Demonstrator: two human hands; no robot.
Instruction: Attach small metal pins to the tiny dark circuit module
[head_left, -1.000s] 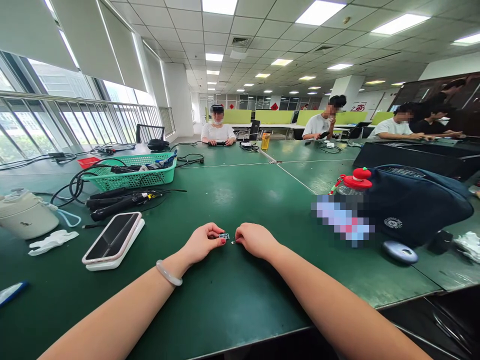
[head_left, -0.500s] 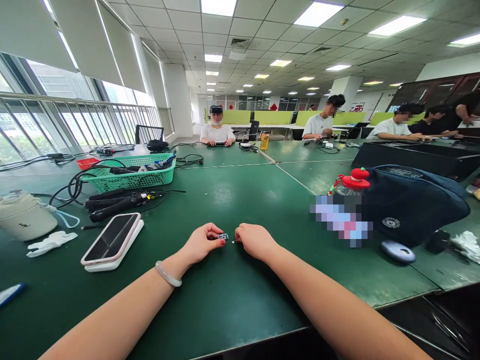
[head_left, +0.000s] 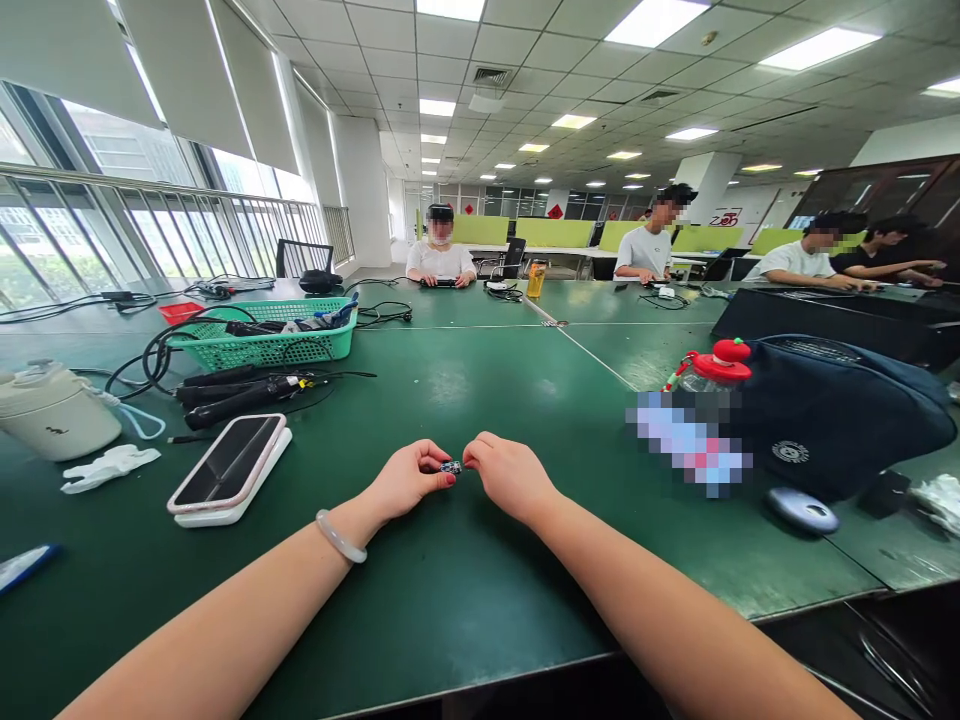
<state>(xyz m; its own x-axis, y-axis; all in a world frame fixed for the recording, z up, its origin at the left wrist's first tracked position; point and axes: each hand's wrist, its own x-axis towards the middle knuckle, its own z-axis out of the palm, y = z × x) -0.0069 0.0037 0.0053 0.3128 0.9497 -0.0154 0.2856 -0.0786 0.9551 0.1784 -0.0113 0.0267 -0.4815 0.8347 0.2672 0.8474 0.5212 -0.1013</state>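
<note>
My left hand (head_left: 412,472) pinches a small circuit board (head_left: 451,467) between thumb and fingertips, above the green table (head_left: 442,385). Close on its right side is my right hand (head_left: 506,475), fingers closed in a pinch with the tips almost at the board's edge. Whatever sits in that pinch is hidden behind the fingers. Whether the right fingertips touch the board I cannot tell. A pale bangle (head_left: 341,537) circles my left wrist.
To the left lie a phone on a white box (head_left: 229,468), black cables and a green basket (head_left: 274,345); a cream flask (head_left: 56,410) stands beyond. At right are a red-capped bottle (head_left: 718,365), a dark bag (head_left: 840,410) and a mouse (head_left: 802,511). Several people sit farther back.
My right hand has moved slightly left, closer to the circuit board, which has turned a little in my left hand. The small white-tipped piece below my right fingers no longer shows.
</note>
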